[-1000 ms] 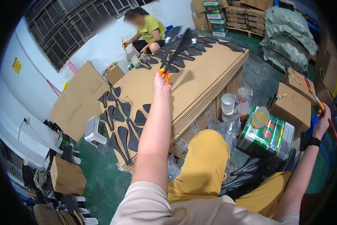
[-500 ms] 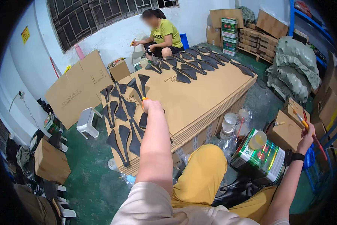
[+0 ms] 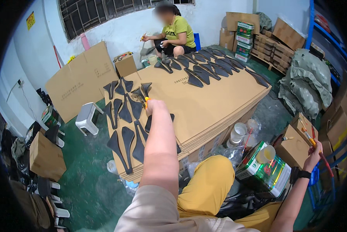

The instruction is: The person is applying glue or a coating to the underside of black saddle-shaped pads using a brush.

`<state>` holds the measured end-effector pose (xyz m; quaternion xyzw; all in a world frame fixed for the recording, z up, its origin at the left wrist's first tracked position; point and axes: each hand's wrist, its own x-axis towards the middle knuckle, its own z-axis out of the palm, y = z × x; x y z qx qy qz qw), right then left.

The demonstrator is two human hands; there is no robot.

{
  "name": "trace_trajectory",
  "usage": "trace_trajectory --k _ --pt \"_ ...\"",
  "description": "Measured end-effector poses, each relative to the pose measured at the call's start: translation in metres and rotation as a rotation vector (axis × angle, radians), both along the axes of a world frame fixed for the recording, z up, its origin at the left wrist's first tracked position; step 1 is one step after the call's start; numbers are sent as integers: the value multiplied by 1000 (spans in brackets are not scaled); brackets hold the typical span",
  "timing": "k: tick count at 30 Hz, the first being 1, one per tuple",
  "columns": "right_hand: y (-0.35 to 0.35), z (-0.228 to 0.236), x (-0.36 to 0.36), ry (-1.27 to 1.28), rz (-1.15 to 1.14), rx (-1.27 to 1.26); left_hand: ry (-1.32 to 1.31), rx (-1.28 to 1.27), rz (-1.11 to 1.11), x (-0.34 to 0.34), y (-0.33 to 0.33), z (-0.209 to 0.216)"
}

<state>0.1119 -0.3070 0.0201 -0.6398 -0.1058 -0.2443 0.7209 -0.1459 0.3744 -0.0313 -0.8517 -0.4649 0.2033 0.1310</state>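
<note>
The left hand (image 3: pixel 155 107) has its grip clenched on an orange-handled tool (image 3: pixel 146 100) above black saddle-shaped pieces (image 3: pixel 125 112) lying on stacked cardboard (image 3: pixel 204 104). The right hand (image 3: pixel 313 155) grasps a brush (image 3: pixel 309 137), off beside a green tin (image 3: pixel 267 169).

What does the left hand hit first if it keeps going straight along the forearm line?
Likely the black saddle-shaped piece just beyond the left hand and the orange-handled tool it grips, lying on the stacked cardboard sheets. Depth is unclear; the hand's height above the stack cannot be told.

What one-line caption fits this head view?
Left hand with an orange-handled tool reaches over black pointed pieces on stacked brown cardboard sheets; right hand holds a thin brush.
</note>
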Motion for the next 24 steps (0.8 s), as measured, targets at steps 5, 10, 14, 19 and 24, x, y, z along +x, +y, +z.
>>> trace_trajectory --k 5,10,14,19,24 --pt "9 -3 0 3 7 -52 -42 25 -2 -4 -5 5" --pt "15 -5 1 0 13 -83 22 -16 -31 -6 -7 10" --pt "21 -4 -1 -17 23 -103 38 21 -27 -6 -9 9" --pt "29 -3 1 -4 27 -62 1831 431 -1058 3 0 10" --pt "35 -6 7 -11 40 -55 2263 621 -1398 4 17 1"
